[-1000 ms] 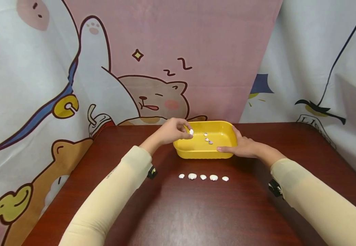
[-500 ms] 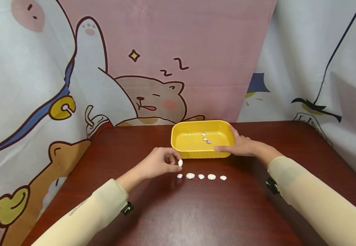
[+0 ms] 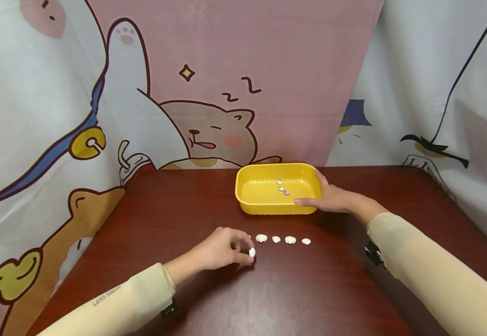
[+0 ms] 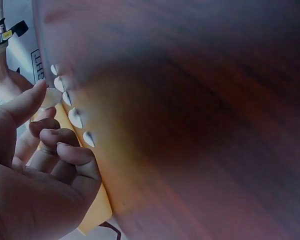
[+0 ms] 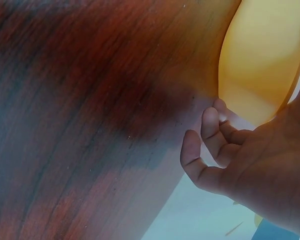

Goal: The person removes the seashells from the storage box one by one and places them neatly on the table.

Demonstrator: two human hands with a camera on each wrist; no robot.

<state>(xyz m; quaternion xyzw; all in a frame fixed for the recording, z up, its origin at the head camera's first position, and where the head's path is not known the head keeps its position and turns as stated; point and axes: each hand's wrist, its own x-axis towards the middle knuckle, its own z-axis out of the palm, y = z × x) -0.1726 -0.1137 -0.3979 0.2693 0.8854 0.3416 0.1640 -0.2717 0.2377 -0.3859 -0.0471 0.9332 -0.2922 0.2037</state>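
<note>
Left hand [image 3: 222, 248] pinches white shell [image 3: 252, 252] in narrow grip, just on near side of shell row [image 3: 276, 239], at its left end; row's long axis runs left to right across worktop [image 3: 302, 289]; whether held shell touches worktop, cannot tell; right hand [image 3: 333, 199], farther from this shell, grips right end of yellow tray [image 3: 262, 191] beyond row

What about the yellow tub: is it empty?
No, the head view shows three small shells lying inside the yellow tub.
</note>
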